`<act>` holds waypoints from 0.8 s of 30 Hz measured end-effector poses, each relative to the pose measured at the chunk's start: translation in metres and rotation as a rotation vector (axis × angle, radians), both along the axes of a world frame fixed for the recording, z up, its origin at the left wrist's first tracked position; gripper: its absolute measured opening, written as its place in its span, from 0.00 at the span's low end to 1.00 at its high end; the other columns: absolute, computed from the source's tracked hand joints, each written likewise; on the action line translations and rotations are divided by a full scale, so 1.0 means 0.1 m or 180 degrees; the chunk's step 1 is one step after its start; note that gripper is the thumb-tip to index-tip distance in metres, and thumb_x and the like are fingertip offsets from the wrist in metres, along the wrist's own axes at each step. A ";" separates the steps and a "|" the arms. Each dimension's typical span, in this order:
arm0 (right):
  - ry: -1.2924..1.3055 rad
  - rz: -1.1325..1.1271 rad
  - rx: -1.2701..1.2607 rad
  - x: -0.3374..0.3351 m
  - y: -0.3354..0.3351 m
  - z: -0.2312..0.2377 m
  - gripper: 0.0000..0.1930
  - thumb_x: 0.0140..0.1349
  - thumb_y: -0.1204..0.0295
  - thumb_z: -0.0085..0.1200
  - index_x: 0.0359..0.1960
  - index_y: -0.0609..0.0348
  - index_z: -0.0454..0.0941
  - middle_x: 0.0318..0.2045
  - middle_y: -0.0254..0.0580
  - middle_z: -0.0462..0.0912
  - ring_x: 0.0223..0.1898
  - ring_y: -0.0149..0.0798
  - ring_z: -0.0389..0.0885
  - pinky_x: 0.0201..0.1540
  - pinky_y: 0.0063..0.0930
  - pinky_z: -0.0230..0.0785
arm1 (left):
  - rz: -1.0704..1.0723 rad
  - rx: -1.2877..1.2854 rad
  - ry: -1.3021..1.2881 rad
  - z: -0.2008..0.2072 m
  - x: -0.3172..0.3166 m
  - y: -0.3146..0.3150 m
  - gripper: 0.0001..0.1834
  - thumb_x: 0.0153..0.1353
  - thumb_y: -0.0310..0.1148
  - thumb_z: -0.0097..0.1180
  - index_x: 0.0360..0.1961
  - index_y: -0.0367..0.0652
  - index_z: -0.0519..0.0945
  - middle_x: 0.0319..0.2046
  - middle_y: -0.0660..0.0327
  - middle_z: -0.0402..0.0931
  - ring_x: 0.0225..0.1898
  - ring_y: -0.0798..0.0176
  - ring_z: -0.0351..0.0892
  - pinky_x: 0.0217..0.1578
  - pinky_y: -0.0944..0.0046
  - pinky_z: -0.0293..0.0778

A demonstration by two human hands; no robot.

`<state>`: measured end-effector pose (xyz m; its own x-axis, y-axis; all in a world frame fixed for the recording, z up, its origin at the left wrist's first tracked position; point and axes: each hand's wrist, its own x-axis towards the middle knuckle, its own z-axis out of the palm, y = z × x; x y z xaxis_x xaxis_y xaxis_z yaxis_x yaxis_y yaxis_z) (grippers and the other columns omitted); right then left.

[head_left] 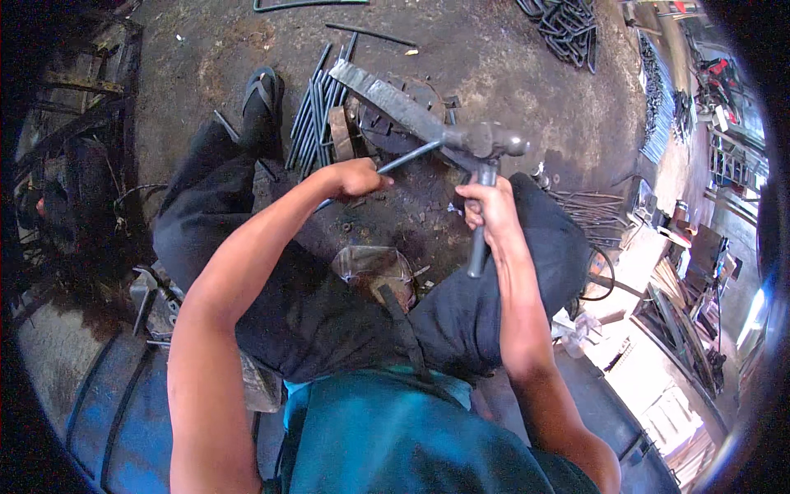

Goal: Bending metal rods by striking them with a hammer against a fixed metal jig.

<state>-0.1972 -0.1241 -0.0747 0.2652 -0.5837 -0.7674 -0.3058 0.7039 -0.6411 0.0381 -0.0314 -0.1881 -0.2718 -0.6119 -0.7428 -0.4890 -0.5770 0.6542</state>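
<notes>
My left hand (355,177) is closed round a thin steel rod (411,155). One end of the rod sticks out past the fist toward the hammer, and the other shows below the wrist. My right hand (491,204) grips the handle of a ball-peen hammer (487,138). The hammer head overlaps the near right end of a thick, worn steel bar (387,95), close to the rod's tip. Whether head and rod touch, I cannot tell. Under the bar sits a round dark metal base (387,132), partly hidden.
A bundle of straight rods (311,111) lies left of the bar, beside my sandalled foot (263,99). Bent rods (564,29) are heaped at the far right. Thin rods (588,206) lie beyond my right knee. A dark metal frame (90,107) stands on the left.
</notes>
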 end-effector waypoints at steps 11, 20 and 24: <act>0.0544 0.0433 -0.0660 0.11 0.05 -0.06 0.10 0.43 0.82 0.61 0.23 0.57 0.71 0.15 0.31 0.71 0.11 0.27 0.65 0.14 0.24 0.51 | 0.0006 0.0008 0.0035 0.05 -0.06 -0.12 0.37 0.63 0.59 0.47 0.20 0.27 0.76 0.18 0.54 0.72 0.23 0.60 0.70 0.31 0.52 0.68; -0.0781 0.0152 -0.1107 0.01 0.07 0.38 0.10 0.46 0.81 0.61 0.25 0.58 0.70 0.17 0.31 0.69 0.14 0.25 0.63 0.16 0.21 0.52 | 0.0596 -0.0692 -0.0676 0.15 -0.17 -0.07 0.32 0.62 0.52 0.51 0.22 0.26 0.78 0.22 0.35 0.75 0.29 0.39 0.81 0.34 0.47 0.73; -0.0041 0.0219 -0.0847 0.03 0.12 -0.07 0.11 0.45 0.81 0.61 0.23 0.56 0.69 0.14 0.28 0.67 0.12 0.26 0.63 0.15 0.23 0.53 | 0.0522 -0.0800 -0.0819 0.19 -0.15 -0.11 0.31 0.63 0.50 0.50 0.23 0.26 0.78 0.24 0.32 0.75 0.33 0.34 0.79 0.36 0.45 0.73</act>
